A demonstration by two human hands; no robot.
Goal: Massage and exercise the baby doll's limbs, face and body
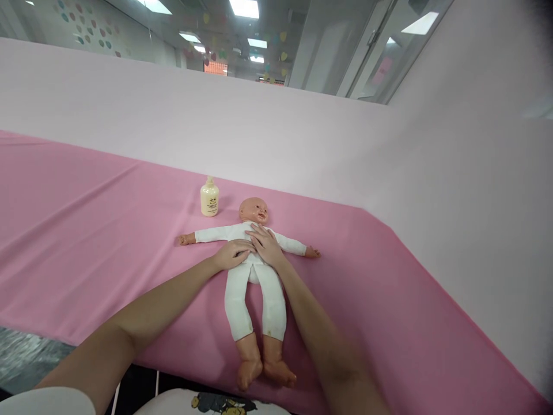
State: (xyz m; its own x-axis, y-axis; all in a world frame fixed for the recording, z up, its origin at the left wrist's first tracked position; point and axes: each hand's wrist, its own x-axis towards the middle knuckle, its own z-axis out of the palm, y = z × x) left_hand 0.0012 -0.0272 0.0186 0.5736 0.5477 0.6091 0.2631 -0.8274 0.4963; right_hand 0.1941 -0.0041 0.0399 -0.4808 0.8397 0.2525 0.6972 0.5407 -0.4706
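While my hands lie flat, fingers spread, my left hand (pixel 233 253) on the belly and my right hand (pixel 265 243) on the chest of the doll (pixel 254 276), doll face-up on the pink counter (pixel 108 230), cream bottle (pixel 209 199) upright near its head.

Both arms fwd, left hand (pixel 234 253) & right hand (pixel 266 244) flat.

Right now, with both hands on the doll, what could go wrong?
The doll lies with its feet close to the near edge of the pink cloth, so a pull toward the person might slide it off. The left hand and right hand press its chest; a sideways sweep could knock over the upright bottle beside its head.
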